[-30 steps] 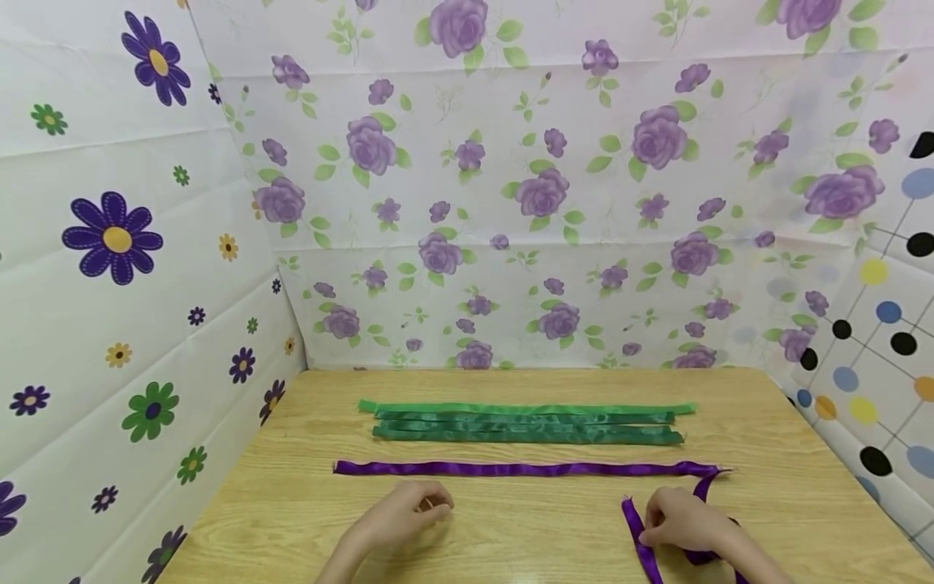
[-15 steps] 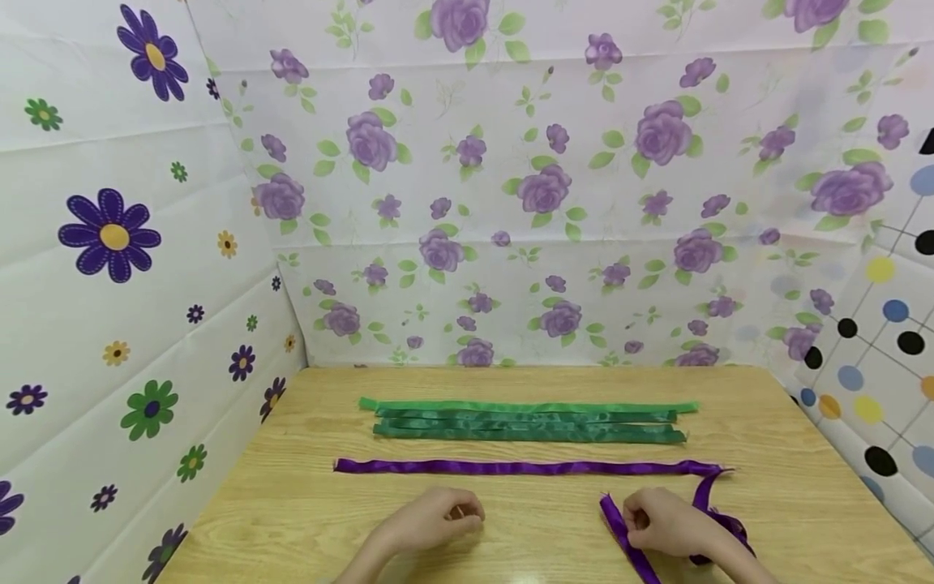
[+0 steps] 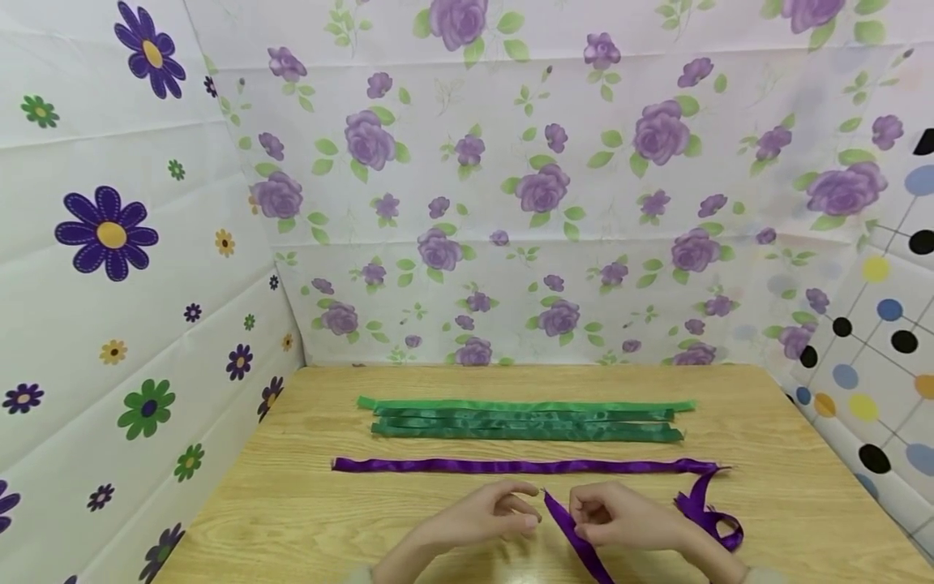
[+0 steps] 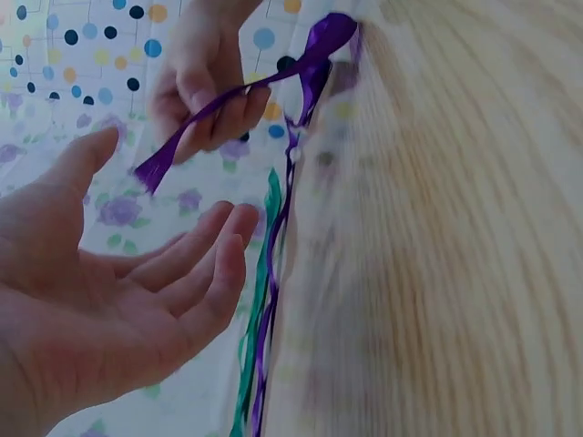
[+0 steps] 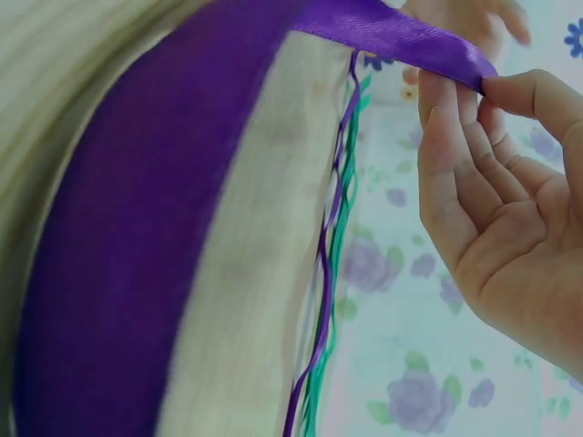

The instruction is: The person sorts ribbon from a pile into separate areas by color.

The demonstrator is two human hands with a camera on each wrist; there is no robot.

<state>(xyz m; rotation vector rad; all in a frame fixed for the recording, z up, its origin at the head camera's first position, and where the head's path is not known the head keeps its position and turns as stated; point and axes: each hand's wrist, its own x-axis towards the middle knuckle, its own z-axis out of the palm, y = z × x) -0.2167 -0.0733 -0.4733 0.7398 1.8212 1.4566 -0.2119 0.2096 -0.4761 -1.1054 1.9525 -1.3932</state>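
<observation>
My right hand pinches a purple ribbon near its frayed end, between thumb and fingers. In the right wrist view that ribbon runs from the pinch and hangs broad and close to the camera. My left hand holds nothing; its parted fingers are just left of the ribbon's end, and the left wrist view has the palm turned up beside the ribbon. Another purple ribbon lies straight across the table, and a loose purple loop lies at its right, partly behind my right forearm.
Beyond the purple strip, several green ribbons lie side by side across the wooden table. A flowered cloth stands behind the table's back edge, with a daisy-patterned cloth at left and a dotted one at right.
My right hand has moved left, drawing the ribbon's end with it. My left hand has moved right and its fingers have spread. The purple loop at right has shifted; the laid-out ribbons stay put.
</observation>
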